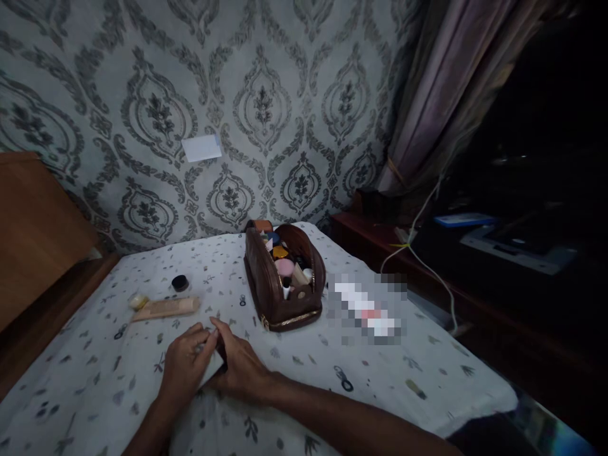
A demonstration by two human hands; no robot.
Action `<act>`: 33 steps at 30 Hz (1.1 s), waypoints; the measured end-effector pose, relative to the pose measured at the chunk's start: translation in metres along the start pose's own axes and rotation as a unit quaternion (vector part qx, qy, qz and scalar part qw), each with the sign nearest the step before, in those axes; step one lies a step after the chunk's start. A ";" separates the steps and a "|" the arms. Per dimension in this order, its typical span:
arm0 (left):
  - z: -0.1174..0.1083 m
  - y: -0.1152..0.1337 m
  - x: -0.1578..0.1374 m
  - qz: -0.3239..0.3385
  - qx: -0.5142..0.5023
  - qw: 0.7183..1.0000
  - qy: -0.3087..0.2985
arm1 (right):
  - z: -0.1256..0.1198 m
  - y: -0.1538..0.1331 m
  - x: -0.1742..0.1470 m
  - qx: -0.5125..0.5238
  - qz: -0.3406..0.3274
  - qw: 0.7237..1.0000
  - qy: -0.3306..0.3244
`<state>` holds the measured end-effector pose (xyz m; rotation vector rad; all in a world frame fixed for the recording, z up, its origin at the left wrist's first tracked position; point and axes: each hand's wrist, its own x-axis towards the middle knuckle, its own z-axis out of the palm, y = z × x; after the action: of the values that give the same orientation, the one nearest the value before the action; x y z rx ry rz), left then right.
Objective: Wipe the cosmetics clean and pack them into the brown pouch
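Observation:
My left hand and my right hand meet low in the middle of the head view, above the patterned cloth. Between them shows part of a small pale, flat-sided thing; the fingers cover most of it, so its kind is unclear. Both hands are closed around it, left fingers bent over its top, right thumb reaching across. Just beyond the hands stands a brown toiletry bag, unzipped and full of cosmetics. To the left lie a beige squeeze tube, a small cream-coloured round thing and a round black cap.
A white printed cloth covers the surface. Right of the bag, a pixelated patch hides something. A white cable hangs along the dark furniture at right. A wooden panel rises at left; patterned wallpaper closes the back.

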<state>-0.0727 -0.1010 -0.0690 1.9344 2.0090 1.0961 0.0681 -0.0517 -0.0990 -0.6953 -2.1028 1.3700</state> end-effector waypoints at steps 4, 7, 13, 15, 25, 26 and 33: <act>0.001 -0.010 0.001 -0.056 -0.078 0.995 0.020 | 0.001 0.000 -0.002 0.002 0.015 1.000 -0.012; 0.002 -0.016 0.005 -0.121 -0.142 0.982 0.033 | -0.001 -0.002 -0.002 0.000 0.015 1.000 -0.024; 0.004 -0.019 0.013 -0.235 -0.289 0.925 0.077 | -0.002 0.006 0.003 0.184 0.000 0.982 -0.037; 0.005 -0.016 0.012 -0.250 -0.297 0.917 0.087 | 0.001 0.011 0.006 0.297 0.013 0.954 -0.049; 0.017 -0.014 -0.001 -0.052 -0.257 0.964 0.047 | 0.003 0.008 0.020 0.542 0.105 0.833 0.038; 0.016 -0.015 -0.002 -0.024 -0.241 0.970 0.032 | 0.002 0.007 0.020 0.551 0.111 0.826 0.035; 0.010 -0.016 -0.002 0.020 -0.142 0.989 0.032 | -0.006 0.000 0.015 0.580 0.175 0.795 0.010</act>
<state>-0.0792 -0.0977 -0.0865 1.8212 1.7360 1.3848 0.0614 -0.0374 -0.0947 -0.5157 -0.7430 2.4114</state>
